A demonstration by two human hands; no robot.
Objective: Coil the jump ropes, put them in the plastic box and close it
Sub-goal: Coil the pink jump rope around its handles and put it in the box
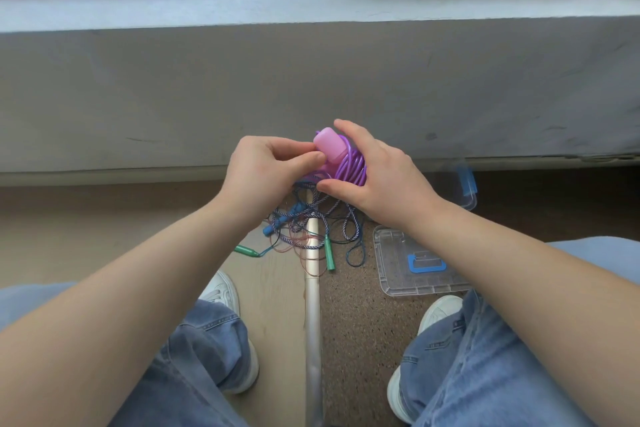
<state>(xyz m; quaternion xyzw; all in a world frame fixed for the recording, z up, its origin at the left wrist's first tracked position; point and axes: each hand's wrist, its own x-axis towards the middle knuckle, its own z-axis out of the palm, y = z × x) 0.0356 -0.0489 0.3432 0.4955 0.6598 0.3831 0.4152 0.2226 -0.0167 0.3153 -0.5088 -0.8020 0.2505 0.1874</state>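
Observation:
A purple jump rope with pink handles is held in the air, its cord wound in several loops around the handles. My left hand pinches a pink handle from the left. My right hand wraps the coiled cord from the right. Below on the floor lies a tangle of other ropes: a blue-and-white twisted one with blue handles and a thin one with green handles. The clear box lid with a blue latch lies flat at the right. The clear plastic box shows partly behind my right wrist.
A grey ledge and wall run across the back. A metal floor strip divides wood flooring from brown carpet. My knees in jeans and white shoes frame the bottom.

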